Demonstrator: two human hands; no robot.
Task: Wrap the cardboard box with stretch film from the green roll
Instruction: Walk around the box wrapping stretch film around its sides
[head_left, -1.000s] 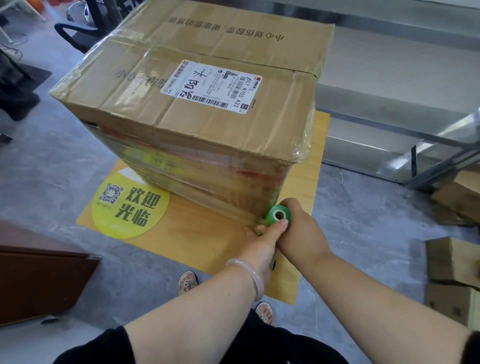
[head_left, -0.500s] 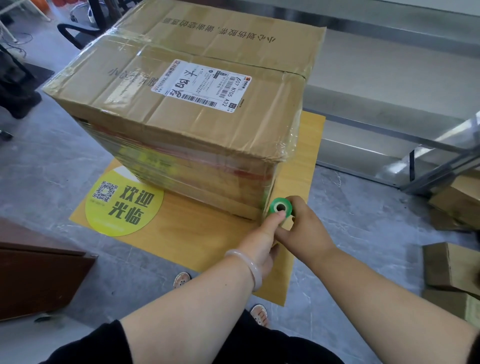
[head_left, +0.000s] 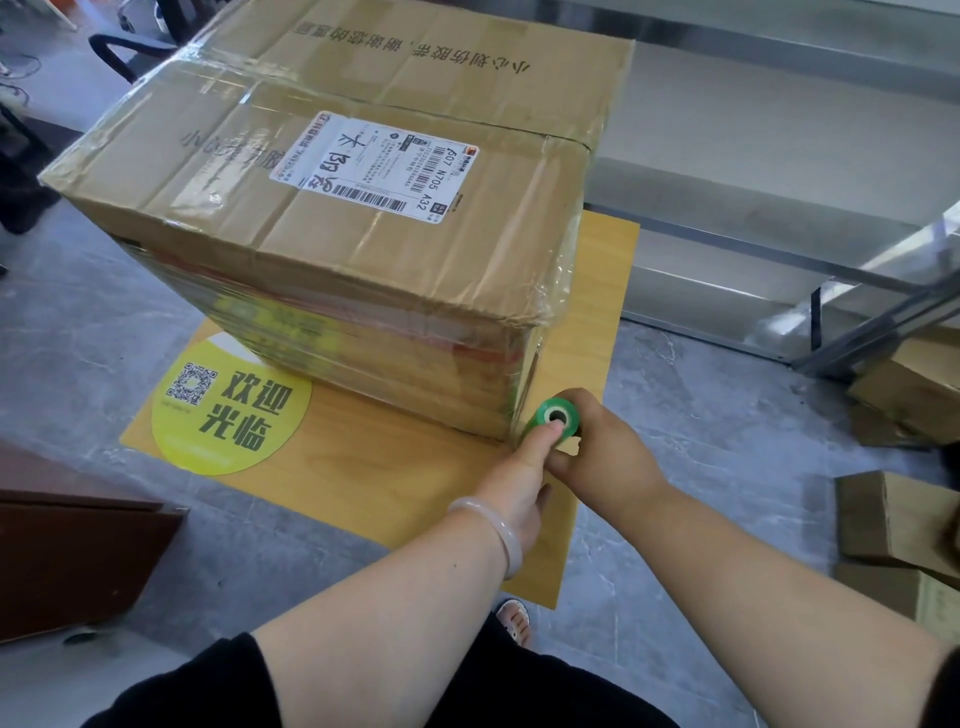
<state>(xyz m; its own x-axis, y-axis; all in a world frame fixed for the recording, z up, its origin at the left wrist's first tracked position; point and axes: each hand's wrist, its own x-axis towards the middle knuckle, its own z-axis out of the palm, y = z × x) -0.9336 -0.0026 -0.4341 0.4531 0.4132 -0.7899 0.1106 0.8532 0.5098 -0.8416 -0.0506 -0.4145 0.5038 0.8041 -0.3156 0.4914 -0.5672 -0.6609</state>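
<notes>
A big cardboard box (head_left: 363, 249) with a white shipping label stands on a yellow wooden board (head_left: 395, 473) on the floor. Glossy stretch film covers its near side and right corner. The small green roll (head_left: 556, 415) is upright at the box's lower right corner, touching the film there. My right hand (head_left: 602, 457) wraps around the roll from the right. My left hand (head_left: 524, 478), with a pale bangle on the wrist, presses its thumb on the roll's near end by the core hole.
A dark brown cabinet (head_left: 67, 551) stands at the left. Metal shelving (head_left: 779, 270) runs along the right behind the box. Several small cardboard boxes (head_left: 893, 525) lie at the far right. A black chair (head_left: 130, 49) is at the top left. My sandalled foot (head_left: 514, 618) is by the board's near edge.
The roll and both hands have shifted slightly right along the box's bottom edge to its right corner. The view has drifted a little left.
</notes>
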